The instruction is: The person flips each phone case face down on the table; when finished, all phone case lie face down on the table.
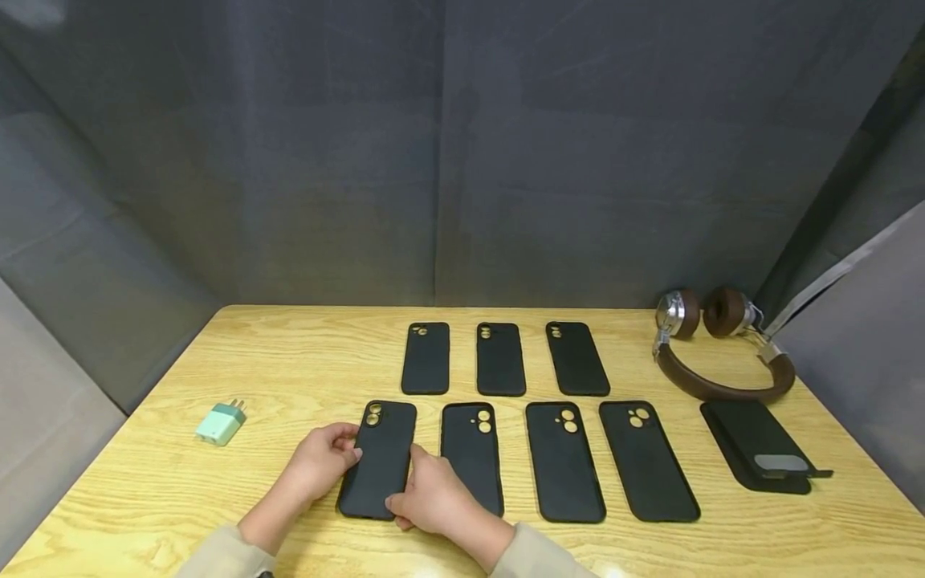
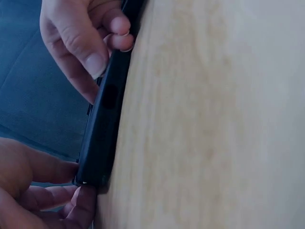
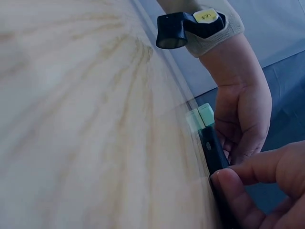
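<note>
A black phone case lies at the left end of the front row, its back upward and its camera holes at the far left corner. My left hand pinches its left edge. At the near right corner my right hand grips it between thumb and fingers. Both hands also show on the case's thin edge in the left wrist view, the left low and the right at the top. In the right wrist view my right hand pinches the case's rim.
Beside it in the front row lie more black cases, the nearest close to my right hand. Three others form a back row. A mint-green plug adapter sits left. Brown headphones and a black flat holder are right.
</note>
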A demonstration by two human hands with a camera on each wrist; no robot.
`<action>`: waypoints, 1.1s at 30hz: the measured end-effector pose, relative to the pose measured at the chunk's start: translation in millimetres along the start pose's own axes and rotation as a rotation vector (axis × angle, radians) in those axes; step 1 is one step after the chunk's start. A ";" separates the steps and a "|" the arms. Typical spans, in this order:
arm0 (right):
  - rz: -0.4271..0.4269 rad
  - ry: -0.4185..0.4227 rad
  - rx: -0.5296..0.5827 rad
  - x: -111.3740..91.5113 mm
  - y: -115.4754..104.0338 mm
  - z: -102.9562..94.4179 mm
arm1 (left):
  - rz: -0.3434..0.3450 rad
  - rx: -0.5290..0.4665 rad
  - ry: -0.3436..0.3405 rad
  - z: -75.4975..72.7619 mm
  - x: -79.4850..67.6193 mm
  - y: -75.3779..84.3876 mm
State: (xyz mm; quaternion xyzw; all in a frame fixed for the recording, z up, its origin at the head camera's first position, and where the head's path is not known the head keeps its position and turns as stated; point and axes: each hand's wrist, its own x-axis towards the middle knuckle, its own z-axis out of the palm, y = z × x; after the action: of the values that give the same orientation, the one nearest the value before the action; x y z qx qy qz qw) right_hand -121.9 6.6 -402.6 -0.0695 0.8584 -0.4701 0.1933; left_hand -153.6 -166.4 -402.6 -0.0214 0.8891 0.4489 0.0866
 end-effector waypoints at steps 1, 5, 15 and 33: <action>0.003 0.000 -0.002 0.5 -0.3 -0.3 | 0.001 0.016 0.001 0.4 -0.2 0.0; 0.008 -0.001 -0.005 2.8 -0.7 -0.9 | 0.005 0.058 0.000 1.0 -0.8 -0.7; 0.000 0.002 -0.001 4.8 0.5 -1.0 | 0.010 0.088 -0.012 -1.4 -2.4 0.1; -0.056 0.104 0.096 -21.3 -6.4 -52.5 | 0.206 -0.061 0.046 0.2 -9.6 32.6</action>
State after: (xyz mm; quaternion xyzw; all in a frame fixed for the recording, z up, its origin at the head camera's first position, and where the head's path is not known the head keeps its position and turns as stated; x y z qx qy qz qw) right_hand -123.7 50.4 -366.2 -0.0596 0.8414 -0.5191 0.1381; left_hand -147.9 -147.1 -375.2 0.0569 0.8744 0.4815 0.0187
